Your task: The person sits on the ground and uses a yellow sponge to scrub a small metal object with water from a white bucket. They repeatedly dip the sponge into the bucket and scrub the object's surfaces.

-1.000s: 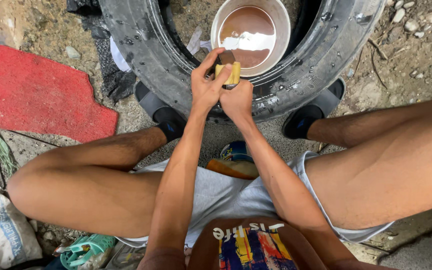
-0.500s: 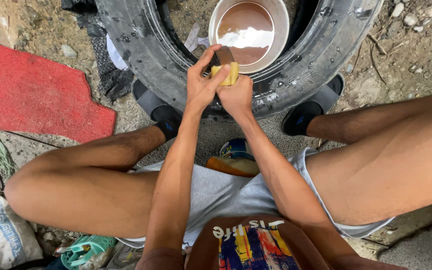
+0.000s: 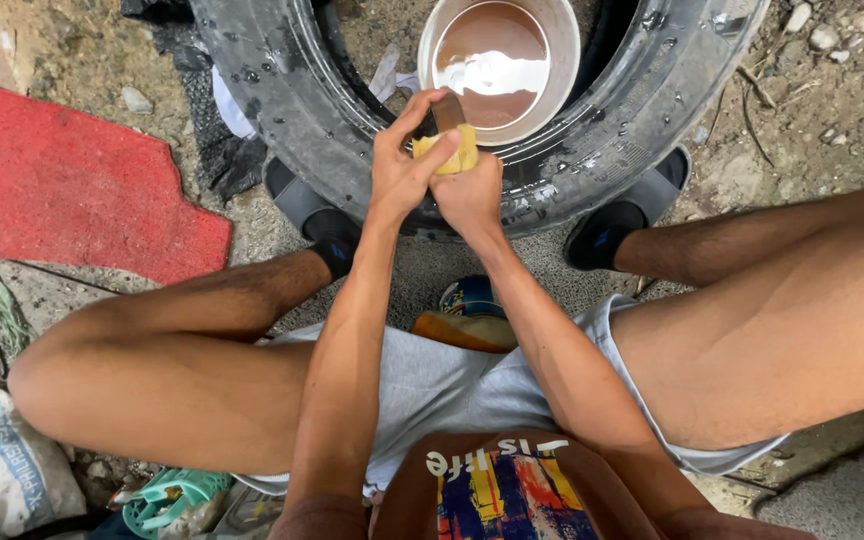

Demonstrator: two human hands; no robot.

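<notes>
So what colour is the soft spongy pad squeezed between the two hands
Yellow: the soft sponge pad shows best in the head view, pinched between the left hand and right hand.

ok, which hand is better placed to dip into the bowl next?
Probably the left hand: its fingers reach furthest forward, nearly at the rim of the bowl, and pinch the brown piece. The right hand sits lower with the yellow sponge in its grip.

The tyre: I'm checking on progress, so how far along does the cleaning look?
The tyre is already wet, with droplets on its rubber. Both hands, left and right, hold a yellow sponge over its rim, beside the bowl of brown water. How much of the tyre is left cannot be told.
</notes>
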